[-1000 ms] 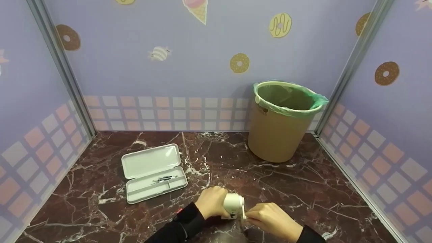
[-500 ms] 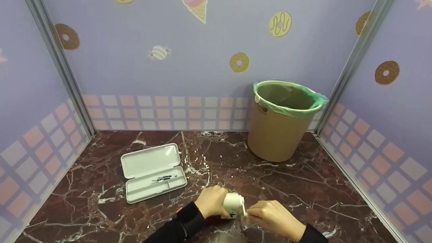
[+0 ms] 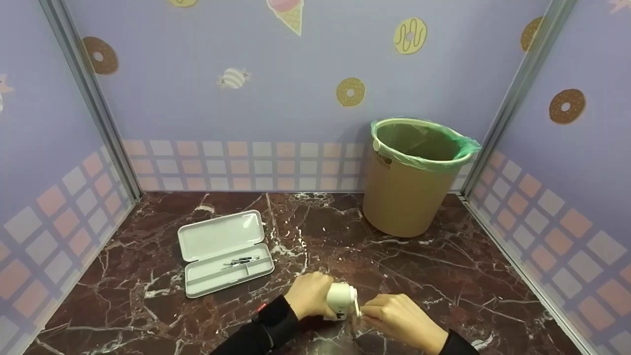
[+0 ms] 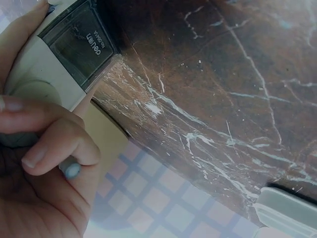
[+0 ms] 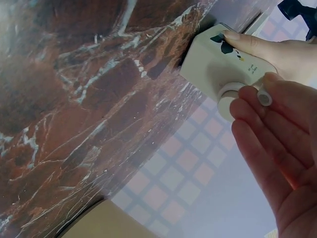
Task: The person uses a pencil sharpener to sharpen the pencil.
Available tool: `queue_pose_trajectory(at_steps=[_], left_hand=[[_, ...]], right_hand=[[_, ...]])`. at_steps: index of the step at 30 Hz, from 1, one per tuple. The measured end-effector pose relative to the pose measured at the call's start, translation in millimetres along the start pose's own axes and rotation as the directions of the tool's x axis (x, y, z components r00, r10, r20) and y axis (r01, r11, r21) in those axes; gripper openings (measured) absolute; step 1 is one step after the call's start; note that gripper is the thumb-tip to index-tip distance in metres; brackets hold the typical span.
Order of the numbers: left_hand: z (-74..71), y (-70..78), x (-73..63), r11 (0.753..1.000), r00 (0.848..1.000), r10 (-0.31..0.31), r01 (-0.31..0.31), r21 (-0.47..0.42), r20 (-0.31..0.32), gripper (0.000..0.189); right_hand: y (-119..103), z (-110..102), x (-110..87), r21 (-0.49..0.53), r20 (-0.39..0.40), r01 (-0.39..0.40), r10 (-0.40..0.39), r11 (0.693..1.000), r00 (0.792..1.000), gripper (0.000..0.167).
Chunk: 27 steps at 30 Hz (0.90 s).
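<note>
A cream hand-crank pencil sharpener (image 3: 340, 297) stands on the marbled table near its front. My left hand (image 3: 309, 296) grips its body from the left. In the left wrist view its dark transparent shavings drawer (image 4: 81, 47) shows, and a rounded bluish-grey end (image 4: 73, 170) of a thin rod pokes out between the curled fingers. My right hand (image 3: 402, 320) pinches the crank's small knob (image 5: 265, 97) between thumb and forefinger, its other fingers fairly straight in the right wrist view. Black marks decorate the sharpener's cream casing (image 5: 210, 59) there.
Left of the hands lies an open white pencil case (image 3: 222, 231) with several thin dark pens or pencils (image 3: 241, 260) inside. A tan bin (image 3: 404, 202) with a green liner stands at the back right. Pale specks dot the table, and patterned walls enclose three sides.
The right hand has shifted slightly together with the crank, whose angle differs a little. The left hand and the sharpener body stay in place.
</note>
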<state>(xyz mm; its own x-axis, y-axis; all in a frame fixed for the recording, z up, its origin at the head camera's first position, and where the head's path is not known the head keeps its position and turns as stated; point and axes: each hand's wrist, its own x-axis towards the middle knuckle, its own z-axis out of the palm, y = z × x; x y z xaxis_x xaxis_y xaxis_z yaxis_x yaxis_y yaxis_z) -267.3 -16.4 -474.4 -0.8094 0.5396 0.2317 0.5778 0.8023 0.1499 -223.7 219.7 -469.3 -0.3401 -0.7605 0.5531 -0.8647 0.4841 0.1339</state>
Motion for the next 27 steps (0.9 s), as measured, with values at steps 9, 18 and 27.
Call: queue_pose_trajectory(at_steps=[9,18,27], left_hand=[[2.3,-1.9,1.3,1.000,1.000,-0.003,0.003,-0.007,0.006,0.048],[1.5,-0.9,-0.5,1.000,1.000,-0.001,0.001,-0.008,0.008,0.048],[2.4,2.7,-1.3,0.999,1.000,0.023,-0.024,0.036,0.013,0.048]], right_hand=[[-1,-1,0.8,-0.019,-0.003,0.005,-0.005,1.000,1.000,0.014],[-3,-1,-0.9,-0.049,-0.010,0.006,-0.007,0.999,1.000,0.017],[2,-11,8.9,-0.065,-0.099,-0.045,0.038,0.997,0.994,0.015]])
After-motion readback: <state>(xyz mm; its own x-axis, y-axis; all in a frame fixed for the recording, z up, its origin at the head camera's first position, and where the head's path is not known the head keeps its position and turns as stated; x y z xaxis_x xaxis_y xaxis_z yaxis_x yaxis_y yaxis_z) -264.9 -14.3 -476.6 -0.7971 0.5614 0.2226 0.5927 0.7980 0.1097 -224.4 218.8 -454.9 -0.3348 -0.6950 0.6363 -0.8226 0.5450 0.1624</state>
